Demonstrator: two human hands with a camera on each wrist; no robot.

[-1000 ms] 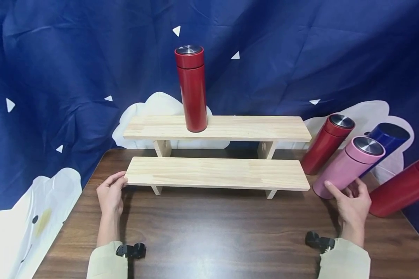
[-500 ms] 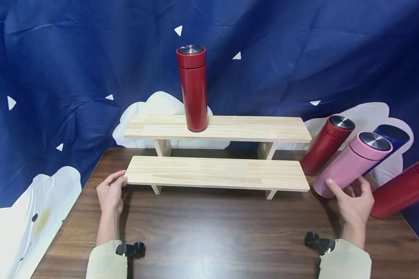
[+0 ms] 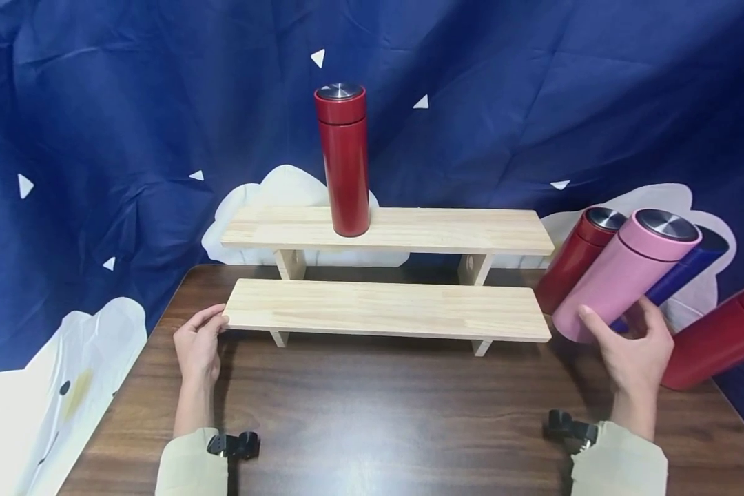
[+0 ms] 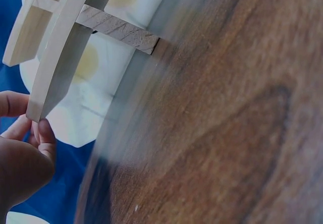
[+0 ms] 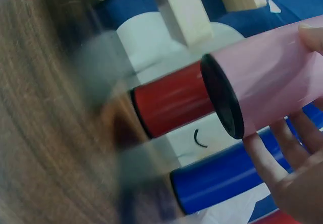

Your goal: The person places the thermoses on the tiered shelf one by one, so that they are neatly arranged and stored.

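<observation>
My right hand (image 3: 635, 344) grips a pink thermos bottle (image 3: 626, 275) low on its body. In the right wrist view the bottle's dark base shows, raised off the brown table. At the left end of a two-tier wooden shelf, my left hand (image 3: 198, 341) pinches the corner of the lower board (image 3: 384, 306); the left wrist view shows thumb and fingers (image 4: 47, 133) on either side of the board's end. A red thermos bottle (image 3: 347, 165) stands upright on the upper board (image 3: 446, 229), left of its middle.
Behind the pink bottle stand a second red bottle (image 3: 570, 265) and a blue bottle (image 3: 676, 275), partly hidden. Another red bottle (image 3: 719, 337) stands at the table's right edge. A dark blue curtain (image 3: 161, 103) with white cloud shapes hangs behind the brown table (image 3: 372, 413).
The pink bottle has risen off the table in my right hand, which has moved slightly up and right. My left hand stays at the lower board's corner.
</observation>
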